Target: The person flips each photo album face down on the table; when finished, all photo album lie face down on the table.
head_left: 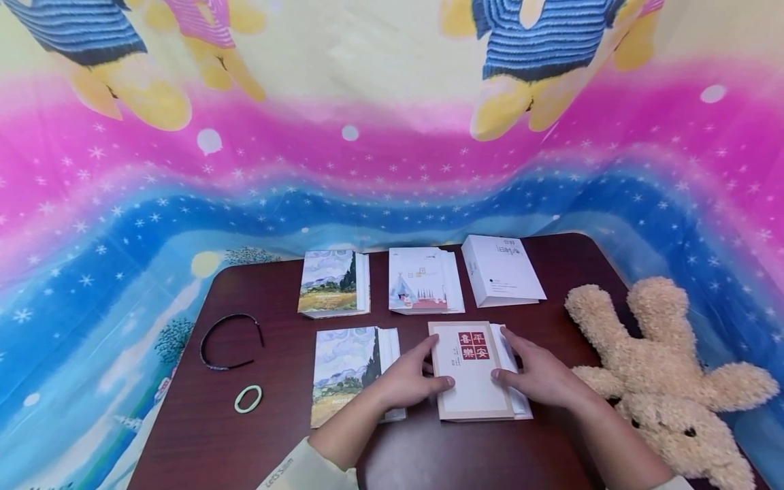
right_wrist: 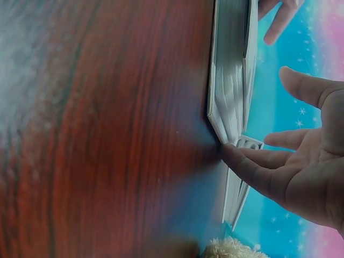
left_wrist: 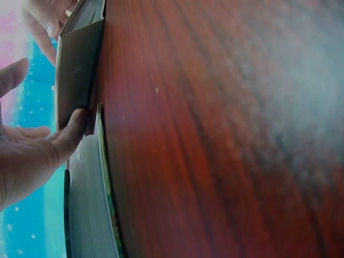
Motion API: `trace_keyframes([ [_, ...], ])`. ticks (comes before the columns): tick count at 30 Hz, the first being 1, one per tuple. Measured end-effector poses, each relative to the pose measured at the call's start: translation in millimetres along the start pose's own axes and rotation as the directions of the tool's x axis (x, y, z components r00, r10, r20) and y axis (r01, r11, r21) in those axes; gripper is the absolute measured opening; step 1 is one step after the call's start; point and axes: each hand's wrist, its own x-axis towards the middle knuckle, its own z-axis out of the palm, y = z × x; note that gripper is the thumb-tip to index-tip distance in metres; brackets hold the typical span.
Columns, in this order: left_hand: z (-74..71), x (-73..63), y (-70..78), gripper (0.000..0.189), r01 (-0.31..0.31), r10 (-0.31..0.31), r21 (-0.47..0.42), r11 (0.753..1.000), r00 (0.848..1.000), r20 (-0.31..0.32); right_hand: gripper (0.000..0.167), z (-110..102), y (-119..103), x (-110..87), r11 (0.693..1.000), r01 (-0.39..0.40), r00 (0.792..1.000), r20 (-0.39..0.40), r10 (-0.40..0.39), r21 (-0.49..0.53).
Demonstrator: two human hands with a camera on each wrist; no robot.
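Observation:
A notebook [head_left: 468, 391] with a beige-bordered cover and a red square of characters lies flat at the table's front middle. At its left edge is my left hand [head_left: 412, 376]; in the left wrist view a fingertip [left_wrist: 79, 116] touches the spine, the thumb apart above the cover. My right hand [head_left: 545, 373] is at the right edge, where white pages or a flap stick out. One finger [right_wrist: 239, 158] touches that edge in the right wrist view, its thumb raised off the cover. Left of it lies a landscape-painting notebook [head_left: 343, 367], partly behind my left forearm.
Behind are another landscape notebook [head_left: 327, 279], a tent-picture notebook [head_left: 416, 272] and a white book [head_left: 502, 272] standing partly open. A dark headband [head_left: 211, 340] and a pale green ring [head_left: 239, 400] lie left. A plush toy [head_left: 661, 374] lies at right beside my right forearm.

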Motion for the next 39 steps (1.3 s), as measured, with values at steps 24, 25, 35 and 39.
trace_keyframes([
  [24,-0.1,0.1,4.4,0.087,-0.071,0.07,-0.066,0.995,0.997,-0.021,0.093,0.3,-9.6,0.5,0.999,0.05,0.998,0.039,-0.051,0.02],
  [25,-0.2,-0.2,4.6,0.086,-0.077,0.076,-0.063,0.995,0.997,-0.028,0.093,0.5,-9.8,0.7,0.998,0.053,0.998,0.037,-0.053,0.024],
  [35,-2.2,-1.2,5.7,0.077,-0.139,0.127,-0.131,0.982,0.988,-0.092,0.089,3.2,-11.3,3.7,0.995,0.066,0.997,0.036,-0.068,0.069],
  [39,-3.6,-2.3,7.6,0.073,-0.146,0.132,-0.141,0.979,0.986,-0.104,0.088,2.9,-12.9,4.4,0.994,0.066,0.996,0.047,-0.07,0.089],
])
